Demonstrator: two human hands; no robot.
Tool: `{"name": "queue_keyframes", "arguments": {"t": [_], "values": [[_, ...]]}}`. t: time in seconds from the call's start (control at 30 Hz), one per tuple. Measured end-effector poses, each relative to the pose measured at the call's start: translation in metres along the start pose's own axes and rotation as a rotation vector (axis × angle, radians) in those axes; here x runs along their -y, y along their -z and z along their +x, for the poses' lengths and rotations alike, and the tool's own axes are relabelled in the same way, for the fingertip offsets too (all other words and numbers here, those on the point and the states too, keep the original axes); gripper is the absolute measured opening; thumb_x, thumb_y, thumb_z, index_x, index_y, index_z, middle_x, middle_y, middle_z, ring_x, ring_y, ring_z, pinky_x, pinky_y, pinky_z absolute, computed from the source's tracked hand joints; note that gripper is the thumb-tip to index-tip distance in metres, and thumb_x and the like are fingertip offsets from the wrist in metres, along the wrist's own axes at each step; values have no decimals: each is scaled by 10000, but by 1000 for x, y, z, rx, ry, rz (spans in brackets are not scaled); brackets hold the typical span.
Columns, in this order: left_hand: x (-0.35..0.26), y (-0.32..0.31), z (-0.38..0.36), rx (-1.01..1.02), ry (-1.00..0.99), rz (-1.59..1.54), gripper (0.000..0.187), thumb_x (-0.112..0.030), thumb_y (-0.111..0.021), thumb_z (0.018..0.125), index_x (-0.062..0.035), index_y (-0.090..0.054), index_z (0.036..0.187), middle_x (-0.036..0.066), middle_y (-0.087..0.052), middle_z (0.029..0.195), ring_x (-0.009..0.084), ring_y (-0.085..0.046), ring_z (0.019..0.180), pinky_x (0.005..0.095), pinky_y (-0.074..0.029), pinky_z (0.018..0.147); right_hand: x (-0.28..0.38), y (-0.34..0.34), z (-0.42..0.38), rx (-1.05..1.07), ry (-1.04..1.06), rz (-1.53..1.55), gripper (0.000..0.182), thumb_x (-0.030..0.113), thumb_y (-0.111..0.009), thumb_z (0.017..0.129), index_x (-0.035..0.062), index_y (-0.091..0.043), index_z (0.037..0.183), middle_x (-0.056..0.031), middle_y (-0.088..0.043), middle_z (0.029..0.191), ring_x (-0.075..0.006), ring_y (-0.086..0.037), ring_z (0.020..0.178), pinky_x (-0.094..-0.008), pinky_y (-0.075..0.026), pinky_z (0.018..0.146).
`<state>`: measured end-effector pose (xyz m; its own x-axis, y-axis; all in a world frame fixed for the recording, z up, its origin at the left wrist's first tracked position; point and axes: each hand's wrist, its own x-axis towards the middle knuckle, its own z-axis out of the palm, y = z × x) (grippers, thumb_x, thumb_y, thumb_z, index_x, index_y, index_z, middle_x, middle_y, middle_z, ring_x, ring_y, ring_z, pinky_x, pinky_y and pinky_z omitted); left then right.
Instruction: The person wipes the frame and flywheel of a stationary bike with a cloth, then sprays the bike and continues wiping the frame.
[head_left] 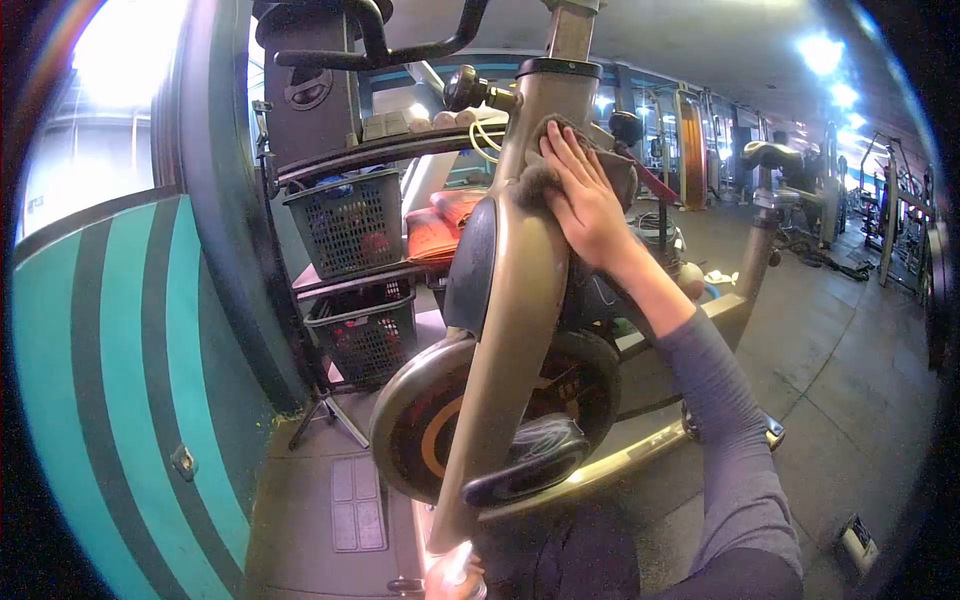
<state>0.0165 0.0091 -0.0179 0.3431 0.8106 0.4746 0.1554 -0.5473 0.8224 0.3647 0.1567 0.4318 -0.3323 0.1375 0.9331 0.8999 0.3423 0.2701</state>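
My right hand lies with its fingers extended over a dark grey cloth, pressing it against the upper frame of an exercise bike. Part of the cloth bunches out beside the thumb. Low in the view, my left hand is closed near the foot of the bike's frame; glare and the frame edge hide what its fingers hold. Between the two hands are the bike's flywheel and a black pedal. An adjustment knob sticks out above the cloth.
A shelf rack with black plastic baskets and orange items stands behind the bike. At left is a teal striped wall panel. The bike's saddle rises at right, with gym machines beyond.
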Motion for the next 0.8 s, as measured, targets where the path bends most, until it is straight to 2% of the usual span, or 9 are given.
{"name": "queue_keyframes", "arguments": {"t": [0.03, 0.13, 0.3, 0.4, 0.47, 0.5, 0.63, 0.8], "values": [[0, -1, 0, -4, 5, -16, 626, 41, -589, 733, -3, -461, 1344, 128, -633, 978, 184, -668, 735, 308, -546, 686, -1, 4, -3, 73, 13, 75, 622, 190, -481, 902, 51, -270, 1470, -123, -184, 1562, -301, -171, 1441, -467, -167, 1158], [4, 1, -2, -6, 19, -23, 622, 36, -591, 737, 3, -459, 1343, 127, -632, 985, 185, -668, 740, 306, -545, 684, 0, 5, 8, 47, 5, -47, 616, 177, -457, 917, 80, -239, 1486, -101, -154, 1572, -277, -160, 1446, -461, -166, 1160], [27, 2, -8, 10, 54, -62, 602, 22, -599, 756, 1, -462, 1341, 118, -630, 982, 176, -658, 757, 294, -539, 680, -32, -12, 73, -271, -101, -292, 658, 298, -448, 926, 72, -203, 1494, -137, -128, 1570, -313, -153, 1445, -495, -140, 1159], [29, -1, -6, -15, 336, -277, 596, 17, -607, 760, 0, -468, 1339, 115, -629, 980, 171, -652, 759, 289, -535, 683, -45, -16, 101, -408, -178, -439, 679, 342, -454, 917, 43, -226, 1482, -160, -143, 1562, -322, -171, 1439, -502, -123, 1159], [19, -2, -4, 2, 151, -101, 596, 15, -607, 761, 0, -468, 1340, 117, -630, 977, 174, -653, 759, 293, -535, 686, -41, -19, 103, -462, -180, -407, 682, 354, -460, 912, 26, -250, 1471, -170, -168, 1553, -321, -184, 1434, -501, -116, 1160], [14, -2, -3, 7, 56, -13, 595, 14, -607, 762, 0, -468, 1341, 118, -630, 976, 176, -654, 759, 295, -534, 687, -42, -23, 99, -470, -159, -233, 671, 342, -473, 904, 7, -285, 1454, -180, -217, 1537, -325, -202, 1428, -500, -135, 1155], [17, -2, -3, 35, -31, 32, 598, 1, -609, 765, 1, -464, 1345, 120, -633, 972, 182, -658, 755, 301, -535, 692, -16, -21, 53, -349, -46, -156, 625, 262, -491, 901, 12, -308, 1444, -154, -238, 1538, -329, -218, 1423, -486, -185, 1145], [12, 1, -2, 20, 4, -39, 602, -10, -614, 762, 1, -465, 1345, 129, -636, 975, 192, -667, 750, 305, -535, 700, 2, 3, -5, 31, -22, 96, 591, 254, -486, 924, 36, -316, 1446, -131, -212, 1553, -317, -198, 1431, -474, -186, 1149]]}}
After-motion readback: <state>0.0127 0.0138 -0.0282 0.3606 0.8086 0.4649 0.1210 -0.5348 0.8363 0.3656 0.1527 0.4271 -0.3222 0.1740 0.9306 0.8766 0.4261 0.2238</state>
